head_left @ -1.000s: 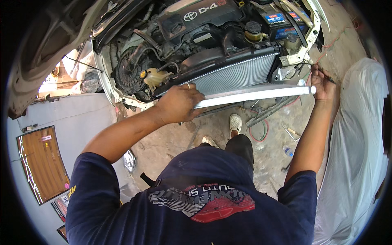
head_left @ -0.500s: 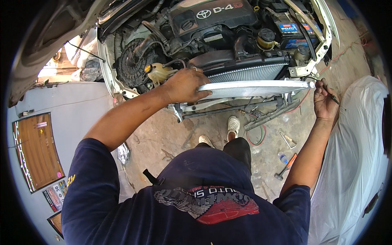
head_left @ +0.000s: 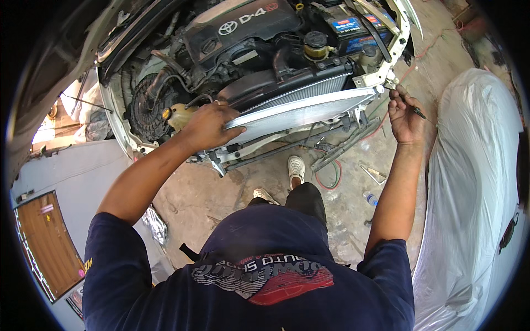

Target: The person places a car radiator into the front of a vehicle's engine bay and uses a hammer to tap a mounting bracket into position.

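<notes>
My left hand [head_left: 211, 127] is closed around the left end of a thin silver condenser [head_left: 309, 115], thumb on its front face. The condenser stands in front of the finned radiator [head_left: 314, 89] at the car's open nose, its right end higher in the picture. Just beyond that right end is my right hand [head_left: 407, 120], palm up and fingers curled around a slim dark tool [head_left: 419, 112]. The tool looks like a small screwdriver, but most of it is hidden in the fingers. A yellowed coolant tank [head_left: 181, 117] sits beside my left hand.
The engine cover [head_left: 237, 27] and battery [head_left: 359, 36] lie behind the radiator. A metal crossbar [head_left: 265, 159] runs low in front. On the floor are a looped hose [head_left: 331, 185] and a plastic bottle [head_left: 371, 197]. Plastic sheeting [head_left: 469, 165] covers something at my right.
The whole view has turned, so the car and both hands sit further left in the picture. The condenser now appears more slanted, with more of its front face showing. Both hands keep their holds.
</notes>
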Demonstrator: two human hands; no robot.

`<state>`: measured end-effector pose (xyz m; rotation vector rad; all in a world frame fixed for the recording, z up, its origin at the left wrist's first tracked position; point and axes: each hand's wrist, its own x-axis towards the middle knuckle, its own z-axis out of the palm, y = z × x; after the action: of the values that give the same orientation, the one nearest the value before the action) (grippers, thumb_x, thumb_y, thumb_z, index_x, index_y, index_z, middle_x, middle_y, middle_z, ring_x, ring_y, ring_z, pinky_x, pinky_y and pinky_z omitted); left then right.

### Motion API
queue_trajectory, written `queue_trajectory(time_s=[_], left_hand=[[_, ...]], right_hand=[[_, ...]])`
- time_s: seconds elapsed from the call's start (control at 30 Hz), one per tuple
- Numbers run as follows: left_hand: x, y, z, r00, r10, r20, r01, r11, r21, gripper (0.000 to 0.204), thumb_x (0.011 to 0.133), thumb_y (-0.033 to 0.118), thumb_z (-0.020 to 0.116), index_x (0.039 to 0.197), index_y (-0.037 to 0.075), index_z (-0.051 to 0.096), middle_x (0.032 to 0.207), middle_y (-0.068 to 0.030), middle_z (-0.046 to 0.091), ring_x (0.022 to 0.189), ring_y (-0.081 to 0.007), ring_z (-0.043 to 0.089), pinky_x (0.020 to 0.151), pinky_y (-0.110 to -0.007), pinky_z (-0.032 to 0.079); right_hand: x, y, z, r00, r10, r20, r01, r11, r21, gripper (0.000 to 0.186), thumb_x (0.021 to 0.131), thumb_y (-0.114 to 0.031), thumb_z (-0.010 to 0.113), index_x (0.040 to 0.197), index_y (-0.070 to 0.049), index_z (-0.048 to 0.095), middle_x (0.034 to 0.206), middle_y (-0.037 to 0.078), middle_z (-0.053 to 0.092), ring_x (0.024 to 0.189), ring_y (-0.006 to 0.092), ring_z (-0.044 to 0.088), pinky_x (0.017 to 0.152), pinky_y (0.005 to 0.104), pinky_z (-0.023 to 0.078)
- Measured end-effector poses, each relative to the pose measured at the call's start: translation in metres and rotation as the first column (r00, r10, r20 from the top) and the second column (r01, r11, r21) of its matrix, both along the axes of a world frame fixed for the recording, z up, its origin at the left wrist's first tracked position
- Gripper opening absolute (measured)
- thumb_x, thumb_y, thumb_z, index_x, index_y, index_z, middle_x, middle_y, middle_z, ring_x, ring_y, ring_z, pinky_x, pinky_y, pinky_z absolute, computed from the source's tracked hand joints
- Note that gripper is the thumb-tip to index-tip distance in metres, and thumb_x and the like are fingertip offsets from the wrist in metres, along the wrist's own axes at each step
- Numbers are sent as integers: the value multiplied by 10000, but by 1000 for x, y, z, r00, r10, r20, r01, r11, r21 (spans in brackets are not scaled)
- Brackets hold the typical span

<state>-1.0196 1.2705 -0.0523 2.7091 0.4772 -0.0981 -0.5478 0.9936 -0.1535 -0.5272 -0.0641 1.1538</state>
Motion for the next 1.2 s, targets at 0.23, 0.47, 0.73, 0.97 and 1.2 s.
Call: queue_trajectory(time_s=[0.23,0.47,0.73,0.97,1.2], left_hand=[[-8,-13,11,1000,-10,2,10,1000,22,337,912,315,819,1018,3,749,962,-165,750,974,-374,714,850,-478,567],[-19,-11,37,997,18,74,-20,1000,15,280,881,252,850,972,8,747,926,-166,753,891,-361,716,812,-449,576],[-14,-13,9,997,10,75,-12,1000,20,320,891,280,846,1017,4,747,922,-164,754,927,-362,726,834,-469,572],[2,-19,-17,997,12,-82,0,990,144,351,961,383,754,1034,40,762,1004,-137,771,999,-349,722,899,-467,579],[10,-20,-23,999,2,-40,-1,999,33,309,963,366,749,1005,61,769,1030,-101,780,1040,-323,709,929,-452,576]], right_hand=[[7,20,1,998,-49,39,49,999,8,394,896,-53,674,1210,182,647,1034,221,710,910,250,683,929,387,630],[8,21,-1,996,-85,11,85,996,20,407,890,-51,667,1218,187,631,1044,230,694,878,241,677,918,380,633],[-1,23,-1,998,-50,32,49,998,32,427,922,-59,653,1274,179,606,1097,224,672,822,182,651,960,375,633],[-3,13,-9,990,-127,57,128,992,-17,439,906,-69,680,1268,176,638,1111,237,686,865,197,667,987,382,596],[-15,8,-6,997,-59,42,56,996,62,462,927,-70,657,1313,177,610,1155,238,653,851,185,648,984,382,599]])
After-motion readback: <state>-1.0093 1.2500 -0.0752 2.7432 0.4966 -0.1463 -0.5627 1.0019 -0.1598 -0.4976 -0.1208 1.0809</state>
